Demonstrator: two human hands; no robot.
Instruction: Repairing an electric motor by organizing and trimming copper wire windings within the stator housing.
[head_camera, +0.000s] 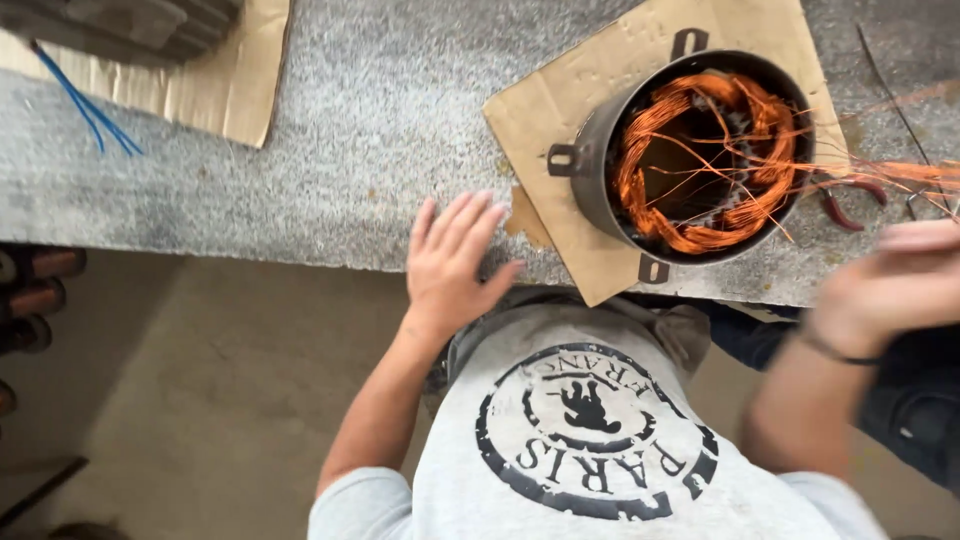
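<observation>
Resting L hand flat on bench | R hand blurred nr stator

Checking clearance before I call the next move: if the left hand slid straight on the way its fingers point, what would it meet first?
The left hand lies flat on the speckled bench, fingers pointing up and slightly right. That line looks free across bare bench; the cardboard sheet seems just to its right, though this is hard to judge.

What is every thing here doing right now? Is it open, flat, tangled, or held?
Left hand: open, flat on the bench edge, holding nothing.
Right hand: blurred, raised; grip unclear.
Motor shell: upright, open top, copper wire tangled inside, strands trailing right.
Cardboard: flat under the shell.
Pliers: lying on the bench.
</observation>
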